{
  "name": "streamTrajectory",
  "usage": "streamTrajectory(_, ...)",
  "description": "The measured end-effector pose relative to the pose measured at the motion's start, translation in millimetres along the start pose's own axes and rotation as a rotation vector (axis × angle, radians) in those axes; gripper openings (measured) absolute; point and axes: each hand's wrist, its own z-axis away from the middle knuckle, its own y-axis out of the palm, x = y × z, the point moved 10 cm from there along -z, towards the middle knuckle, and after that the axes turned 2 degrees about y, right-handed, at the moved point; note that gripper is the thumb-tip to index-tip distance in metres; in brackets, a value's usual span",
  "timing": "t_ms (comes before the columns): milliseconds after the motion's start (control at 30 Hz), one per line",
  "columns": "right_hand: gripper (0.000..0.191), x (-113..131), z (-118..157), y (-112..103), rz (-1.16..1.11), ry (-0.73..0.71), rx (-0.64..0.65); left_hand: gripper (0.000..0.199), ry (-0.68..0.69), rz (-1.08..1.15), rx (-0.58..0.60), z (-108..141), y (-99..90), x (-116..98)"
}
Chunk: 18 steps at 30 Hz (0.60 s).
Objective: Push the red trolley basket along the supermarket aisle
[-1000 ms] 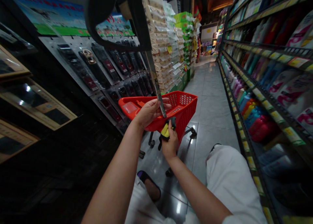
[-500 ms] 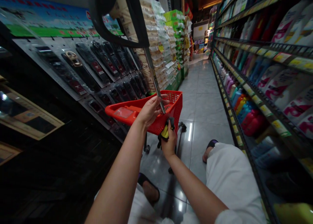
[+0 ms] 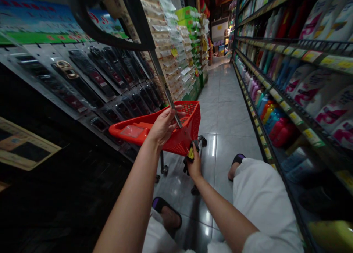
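Note:
In the head view, my left hand closes round the lower end of a slim metal bar. That bar runs down from a dark loop handle at the upper left to a red plastic shopping basket on a wheeled frame. Below it, my right hand grips a small yellow-and-black object against the basket's lower corner. My fingers partly cover this object, so its exact kind is unclear.
Packaged belts hang on a rack at left. Boxed goods are stacked behind the cart. A shelf of bottles lines the right side. Cart wheels and my slippered feet rest on the tiled floor.
The cart, its bar and my left hand appear slightly further left in view. My right hand and the yellow-and-black object sit a little lower relative to the basket.

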Motion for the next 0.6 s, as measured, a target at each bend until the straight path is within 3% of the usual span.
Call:
streamTrajectory(67,0.076,-39.1,4.0,-7.5,0.053,0.199,-0.021,0.048,-0.003,-0.008,-0.002,0.1,0.1,-0.6)
streamTrajectory(133,0.075,-56.8,6.7,-9.7,0.08,0.301,-0.038,0.048,-0.003,-0.011,-0.005,0.3,0.8,-1.7)
streamTrajectory(200,0.077,-40.0,2.7,-5.2,0.056,0.218,-0.058,0.048,-0.003,-0.014,-0.012,0.9,1.6,-3.0)
streamTrajectory(300,0.079,5.6,-2.5,6.2,-0.012,-0.001,-0.079,0.046,-0.004,-0.031,-0.028,2.0,2.5,-4.5)
streamTrajectory(367,0.078,12.7,-1.1,11.0,-0.039,-0.05,-0.079,0.045,-0.003,-0.037,-0.036,2.6,2.9,-5.2)
streamTrajectory(433,0.077,-9.8,3.2,7.1,-0.055,0.001,-0.108,0.043,-0.008,-0.039,-0.043,2.9,2.8,-5.2)
streamTrajectory(600,0.073,-119.5,15.5,-14.2,-0.106,0.281,-0.108,0.035,-0.025,-0.075,-0.073,2.9,-0.5,-4.6)
